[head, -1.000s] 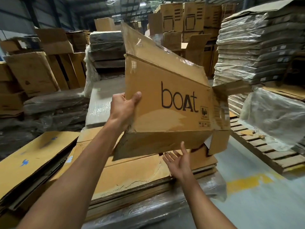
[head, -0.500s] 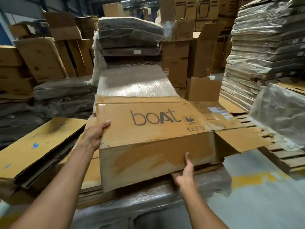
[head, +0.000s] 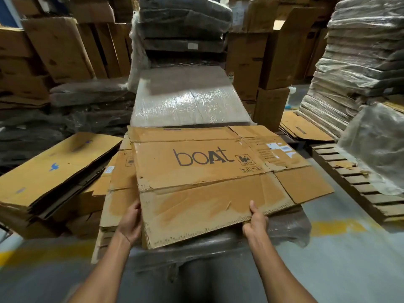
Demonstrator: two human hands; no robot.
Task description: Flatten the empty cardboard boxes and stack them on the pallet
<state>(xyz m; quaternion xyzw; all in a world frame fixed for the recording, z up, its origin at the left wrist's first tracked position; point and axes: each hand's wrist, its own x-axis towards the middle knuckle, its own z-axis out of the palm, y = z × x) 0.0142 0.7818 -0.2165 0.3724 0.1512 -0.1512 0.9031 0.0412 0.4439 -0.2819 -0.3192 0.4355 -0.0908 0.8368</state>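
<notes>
A flattened cardboard box (head: 207,171) is lying atop a stack of flat cardboard (head: 119,171), near flap overhanging. The left hand (head: 131,224) is gripping the flap's left edge; the right hand (head: 254,224) is pinching its near edge, thumb on top.

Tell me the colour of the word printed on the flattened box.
The word is black, on the brown flattened box; head view shows it best.

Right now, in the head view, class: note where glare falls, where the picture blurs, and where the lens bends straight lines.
Head view: glare streaks the shrink-wrapped stack behind the boAt box; head view: the yellow floor line and forearms at the lower edge are smeared; head view: the wrapped bundles at right lean inward, wide-angle distortion.
</notes>
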